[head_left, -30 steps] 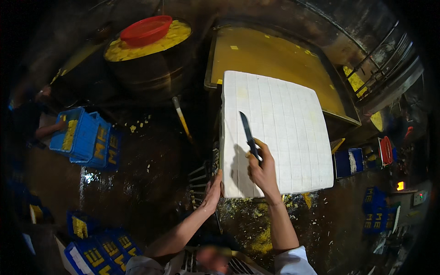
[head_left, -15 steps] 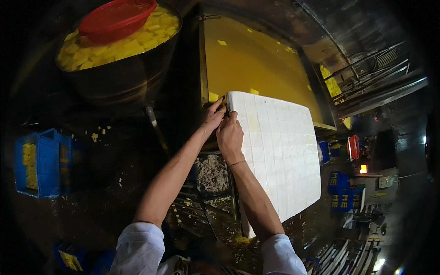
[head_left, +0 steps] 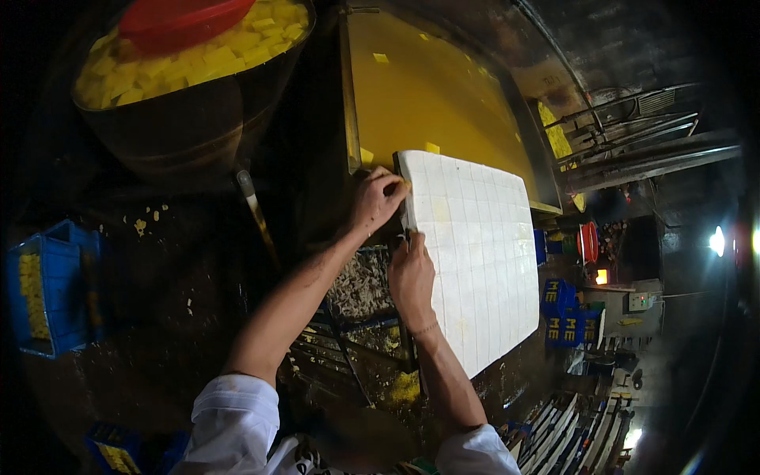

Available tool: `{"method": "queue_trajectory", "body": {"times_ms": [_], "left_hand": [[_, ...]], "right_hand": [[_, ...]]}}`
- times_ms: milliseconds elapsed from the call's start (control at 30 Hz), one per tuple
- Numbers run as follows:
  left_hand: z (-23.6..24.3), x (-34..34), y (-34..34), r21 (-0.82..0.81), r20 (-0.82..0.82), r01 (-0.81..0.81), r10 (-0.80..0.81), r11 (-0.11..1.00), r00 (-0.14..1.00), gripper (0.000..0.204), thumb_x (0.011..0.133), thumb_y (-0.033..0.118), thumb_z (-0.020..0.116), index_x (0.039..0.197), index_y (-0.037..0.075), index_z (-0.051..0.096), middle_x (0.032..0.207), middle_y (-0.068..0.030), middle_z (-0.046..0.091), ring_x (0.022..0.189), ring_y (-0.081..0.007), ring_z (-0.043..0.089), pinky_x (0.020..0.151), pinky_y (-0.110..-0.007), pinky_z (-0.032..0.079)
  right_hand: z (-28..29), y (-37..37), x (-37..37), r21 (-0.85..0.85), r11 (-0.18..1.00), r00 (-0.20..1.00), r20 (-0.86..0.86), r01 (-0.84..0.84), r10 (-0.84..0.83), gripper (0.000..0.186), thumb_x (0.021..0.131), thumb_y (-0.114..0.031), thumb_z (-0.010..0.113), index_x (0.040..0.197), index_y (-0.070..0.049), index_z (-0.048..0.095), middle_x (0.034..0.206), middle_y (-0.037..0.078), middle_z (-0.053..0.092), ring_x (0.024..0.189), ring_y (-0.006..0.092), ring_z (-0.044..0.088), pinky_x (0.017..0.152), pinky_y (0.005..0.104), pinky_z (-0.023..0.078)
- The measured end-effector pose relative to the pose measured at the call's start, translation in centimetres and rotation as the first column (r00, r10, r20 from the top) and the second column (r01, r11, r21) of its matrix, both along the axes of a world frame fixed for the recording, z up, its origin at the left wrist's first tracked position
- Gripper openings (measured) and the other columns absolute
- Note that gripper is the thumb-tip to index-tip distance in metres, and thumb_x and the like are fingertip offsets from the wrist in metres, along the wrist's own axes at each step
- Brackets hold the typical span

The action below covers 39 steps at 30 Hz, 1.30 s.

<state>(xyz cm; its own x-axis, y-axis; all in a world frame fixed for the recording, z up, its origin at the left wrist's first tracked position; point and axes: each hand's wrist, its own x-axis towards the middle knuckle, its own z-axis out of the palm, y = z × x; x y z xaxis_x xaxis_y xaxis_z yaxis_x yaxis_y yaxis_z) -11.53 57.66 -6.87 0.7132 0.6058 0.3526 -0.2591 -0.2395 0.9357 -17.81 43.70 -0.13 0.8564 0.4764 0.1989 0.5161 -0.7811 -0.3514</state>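
Head view puts the white slab (head_left: pixel 475 253), scored with a grid of lines, just to the right of both hands, its left edge beside their fingers; the step in hand looks like close work along that edge, and the next move seems to call for steady left fingertips and the right hand well clear of them.

The left hand (head_left: pixel 378 204), by the slab's upper left corner, has its fingers bent in and thumb and forefinger nearly together; whether they pinch anything, I cannot tell; the right hand (head_left: pixel 412 281), lower along the edge, is curled closed, apparently on a small dark tool (head_left: pixel 409 236), perhaps a knife, mostly hidden.

Below the left hand lie pale scraps (head_left: pixel 360 285); beyond it stands a tank (head_left: pixel 347 95) of yellowish liquid; up and left of it, a dark drum (head_left: pixel 182 127) holds yellow pieces (head_left: pixel 174 75) under a red basin (head_left: pixel 182 30); a blue crate (head_left: pixel 67 293) sits far left.
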Motion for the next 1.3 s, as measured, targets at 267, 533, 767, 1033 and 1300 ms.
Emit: {"method": "queue_trajectory", "body": {"times_ms": [267, 533, 767, 1033, 1300], "left_hand": [[-0.9, -9.9, -12.5, -0.064, 0.102, 0.083, -0.076, 0.995, 0.992, 0.021, 0.087, 0.015, 0.071, 0.097, -0.002, 0.065, 0.089, -0.0099, 0.061, 0.071, -0.0204, 0.063, 0.066, -0.031, 0.050], [-1.3, -20.6, -25.7, -0.318, -0.085, 0.033, -0.063, 0.948, 0.994, 0.024, 0.092, 0.023, 0.066, 0.101, 0.001, 0.062, 0.091, -0.0120, 0.063, 0.079, -0.0243, 0.063, 0.069, -0.035, 0.050], [-5.8, -25.8, -35.1, -0.904, -0.332, -0.280, -0.117, 0.323, 0.936, 0.043, 0.097, 0.048, 0.052, 0.096, 0.007, 0.061, 0.074, -0.0041, 0.059, 0.058, -0.0177, 0.057, 0.049, -0.031, 0.046], [-13.4, -23.5, -44.4, -0.961, -0.216, -0.159, -0.259, 0.227, 0.941, 0.038, 0.097, 0.048, 0.050, 0.097, 0.011, 0.060, 0.083, -0.0072, 0.060, 0.063, -0.0194, 0.058, 0.053, -0.032, 0.046], [-26.1, -26.3, -45.5, 0.087, -0.996, 0.870, 0.038, 0.485, 0.079, 0.071, 0.095, 0.040, 0.058, 0.155, 0.019, 0.024, 0.161, -0.0107, 0.017, 0.149, -0.0348, 0.010, 0.117, -0.064, 0.013]], "right_hand": [[0.9, -12.5, -11.2, -0.027, 0.999, 0.995, -0.087, 0.037, -0.039, 0.032, 0.093, -0.004, 0.054, 0.124, 0.001, 0.048, 0.095, 0.025, 0.060, 0.076, 0.0465, 0.061, 0.059, 0.0499, 0.049], [0.7, -25.1, -21.0, 0.077, 0.997, 0.996, -0.085, -0.008, 0.015, 0.036, 0.088, -0.001, 0.058, 0.123, 0.000, 0.051, 0.091, 0.023, 0.058, 0.073, 0.0433, 0.061, 0.058, 0.0465, 0.049], [-3.2, -32.7, -25.0, 0.356, 0.934, 0.920, -0.356, -0.026, 0.162, 0.024, 0.096, -0.009, 0.052, 0.118, 0.001, 0.054, 0.090, 0.026, 0.061, 0.074, 0.0399, 0.061, 0.063, 0.0409, 0.049], [-1.4, -51.1, -32.1, 0.421, 0.821, 0.724, -0.690, 0.384, 0.015, 0.030, 0.100, -0.015, 0.052, 0.126, -0.001, 0.056, 0.076, 0.002, 0.054, 0.065, 0.0088, 0.047, 0.057, 0.0269, 0.040], [-1.4, -61.7, -27.2, 0.370, 0.738, 0.672, -0.725, 0.565, -0.151, 0.031, 0.100, -0.018, 0.055, 0.126, -0.001, 0.056, 0.083, -0.002, 0.054, 0.068, 0.0059, 0.045, 0.059, 0.0244, 0.040]]}}
